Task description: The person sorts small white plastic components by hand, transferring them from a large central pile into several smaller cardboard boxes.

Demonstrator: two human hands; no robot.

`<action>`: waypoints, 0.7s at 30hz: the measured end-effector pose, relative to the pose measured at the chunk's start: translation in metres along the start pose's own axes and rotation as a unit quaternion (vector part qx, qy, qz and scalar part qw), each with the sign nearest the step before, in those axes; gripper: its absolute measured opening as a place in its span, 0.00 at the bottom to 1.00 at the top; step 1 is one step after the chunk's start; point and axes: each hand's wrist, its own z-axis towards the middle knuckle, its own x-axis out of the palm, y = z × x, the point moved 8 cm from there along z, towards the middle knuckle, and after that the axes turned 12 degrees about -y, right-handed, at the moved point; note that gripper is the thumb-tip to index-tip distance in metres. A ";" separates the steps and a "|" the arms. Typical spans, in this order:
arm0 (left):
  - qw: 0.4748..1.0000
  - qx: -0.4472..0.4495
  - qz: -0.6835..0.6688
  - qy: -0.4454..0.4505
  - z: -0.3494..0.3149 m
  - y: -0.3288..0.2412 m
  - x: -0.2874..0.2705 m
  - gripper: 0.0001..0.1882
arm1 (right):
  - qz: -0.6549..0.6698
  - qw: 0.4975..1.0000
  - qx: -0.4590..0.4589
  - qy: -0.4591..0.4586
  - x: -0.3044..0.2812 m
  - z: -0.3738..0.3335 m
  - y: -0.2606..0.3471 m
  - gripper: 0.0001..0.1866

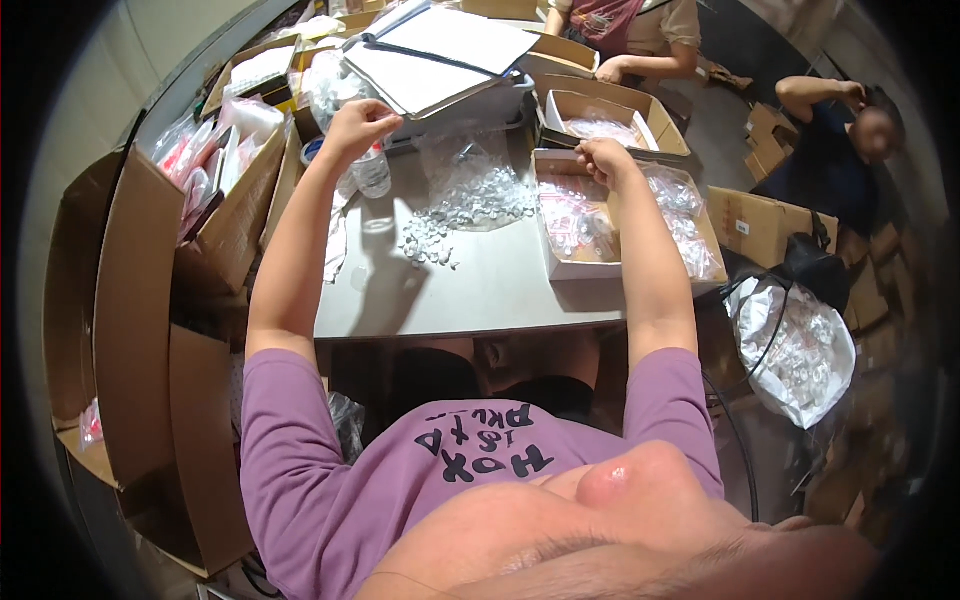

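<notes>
My left hand point(358, 130) is raised beside the lower left corner of a stack of papers point(440, 60), fingers pinched together; whatever they hold, if anything, is too small to make out. Just below it stands a clear plastic bottle point(372, 175). My right hand point(606, 162) is closed over the back part of an open white box point(585, 270) with small clear and red-printed plastic bags point(572, 225) in it. Anything in its fingers cannot be made out. Between my arms, a pile of small shiny pieces point(428, 242) spills from a clear plastic bag point(470, 170) on the table point(470, 300).
The papers lie on a grey plastic bin point(470, 110). Another open box point(660, 120) stands behind the white one. Cardboard boxes point(235, 230) crowd the left. A white sack point(800, 355) of small pieces sits at the right. Two other people are at the far side and far right.
</notes>
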 end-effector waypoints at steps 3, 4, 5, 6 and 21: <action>0.999 0.015 0.050 0.013 -0.001 -0.014 0.003 0.13 | 0.001 1.000 0.007 -0.005 0.002 -0.006 0.002 0.07; 0.999 0.013 0.051 0.009 -0.003 -0.015 0.001 0.13 | -0.001 1.000 0.004 -0.002 0.005 -0.008 0.002 0.07; 0.998 0.002 0.066 0.018 -0.002 -0.012 0.004 0.13 | 0.000 1.000 0.004 0.002 0.006 -0.008 0.001 0.06; 0.996 -0.008 0.082 0.028 0.000 -0.009 0.007 0.13 | 0.000 1.000 0.004 0.004 0.007 -0.006 -0.001 0.06; 0.976 0.215 -0.006 -0.034 0.050 -0.226 -0.123 0.18 | 0.230 0.872 -0.411 0.132 -0.064 -0.176 0.270 0.03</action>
